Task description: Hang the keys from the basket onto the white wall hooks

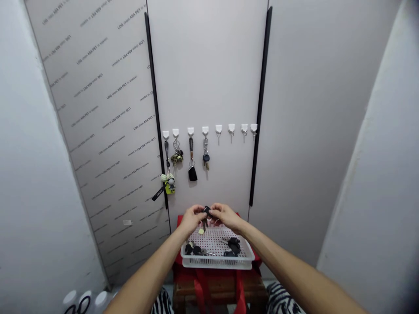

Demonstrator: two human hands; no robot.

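My left hand (192,218) and my right hand (224,216) meet above a white perforated basket (218,261), both pinched on one dark key bunch (206,213) with a key dangling below it. Several more dark keys lie in the basket. On the white door ahead, a row of white hooks (209,129) runs left to right. The leftmost hooks carry key bunches: one with a yellow-green charm (169,183), one with a brass-coloured bunch (177,156), one with a black fob (192,173) and one with a dark-headed key (206,158). The hooks on the right (238,129) hang bare.
The basket rests on a red cloth (209,279) over a wooden stool (216,294). Black vertical handles (260,104) run down the cabinet doors. The left door wears a printed protective film (108,113). White bottle tops (85,301) stand at the lower left.
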